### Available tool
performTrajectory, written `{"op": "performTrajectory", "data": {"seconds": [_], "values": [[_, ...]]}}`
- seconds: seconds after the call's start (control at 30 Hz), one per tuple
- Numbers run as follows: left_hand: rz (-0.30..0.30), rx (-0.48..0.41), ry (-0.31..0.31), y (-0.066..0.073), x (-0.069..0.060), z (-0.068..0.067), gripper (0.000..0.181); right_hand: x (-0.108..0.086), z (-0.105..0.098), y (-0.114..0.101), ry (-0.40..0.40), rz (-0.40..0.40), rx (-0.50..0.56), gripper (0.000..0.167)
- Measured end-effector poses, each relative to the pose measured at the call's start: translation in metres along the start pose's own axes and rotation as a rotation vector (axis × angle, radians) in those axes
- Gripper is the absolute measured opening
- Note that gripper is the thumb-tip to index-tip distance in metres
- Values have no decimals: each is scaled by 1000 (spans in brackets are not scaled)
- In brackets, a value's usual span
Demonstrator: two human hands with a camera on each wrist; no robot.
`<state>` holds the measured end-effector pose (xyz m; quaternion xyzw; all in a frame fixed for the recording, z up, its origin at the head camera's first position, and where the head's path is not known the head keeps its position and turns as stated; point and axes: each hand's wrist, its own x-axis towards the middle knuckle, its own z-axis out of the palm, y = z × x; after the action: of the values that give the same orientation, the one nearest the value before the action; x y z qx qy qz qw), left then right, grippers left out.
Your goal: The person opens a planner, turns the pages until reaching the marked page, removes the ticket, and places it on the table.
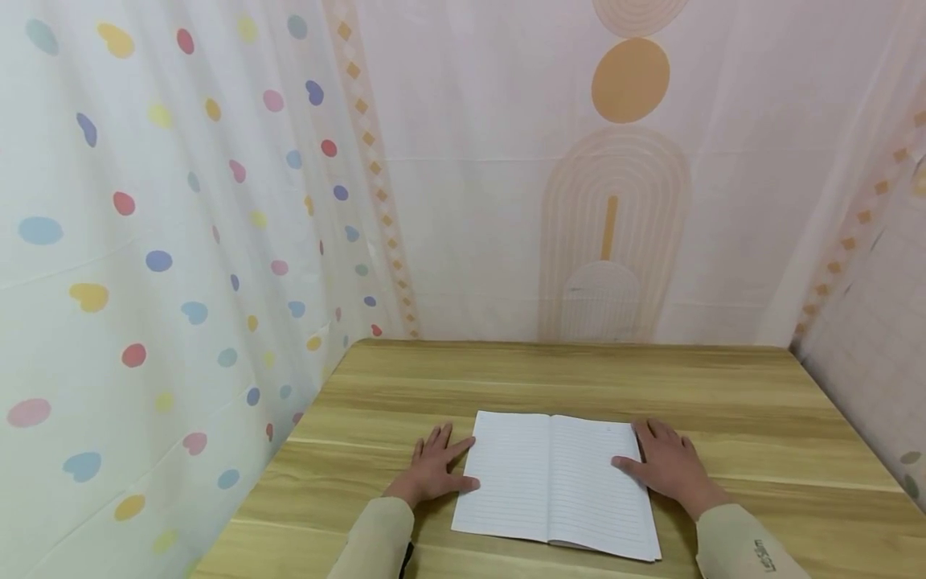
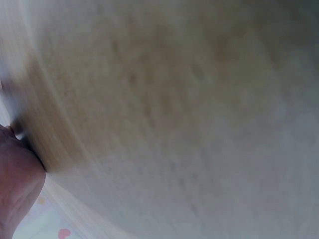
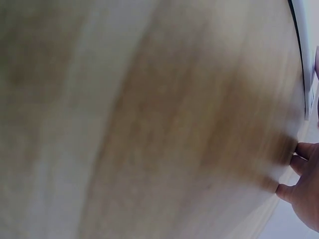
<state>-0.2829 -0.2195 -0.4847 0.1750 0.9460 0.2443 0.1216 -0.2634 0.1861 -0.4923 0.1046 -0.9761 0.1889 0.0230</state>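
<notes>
An open notebook with lined, unwritten-looking pages lies flat on the wooden table. My left hand rests palm down at its left edge, fingers spread, with thumb and index fingertip touching the page edge. At the right edge my right hand lies with its thumb on the right page and its other fingers near the upper right corner. In the left wrist view part of the left hand shows at the far left. The right wrist view catches the right hand's fingers on the table and the notebook's edge.
The wooden table reaches back to a pale patterned curtain. Another curtain with coloured dots hangs along the left side, and a light, grid-patterned surface stands at the right.
</notes>
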Motion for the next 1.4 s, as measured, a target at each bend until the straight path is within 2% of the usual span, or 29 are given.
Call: {"op": "performTrajectory", "data": {"seconds": [0.47, 0.97, 1.4], "values": [[0, 2, 5, 1, -1, 0, 79, -2, 0, -1, -26, 2, 23, 81], [2, 3, 8, -2, 1, 2, 78, -2, 0, -4, -7, -8, 7, 77], [0, -1, 8, -1, 0, 1, 78, 1, -2, -8, 21, -11, 60, 71]]}}
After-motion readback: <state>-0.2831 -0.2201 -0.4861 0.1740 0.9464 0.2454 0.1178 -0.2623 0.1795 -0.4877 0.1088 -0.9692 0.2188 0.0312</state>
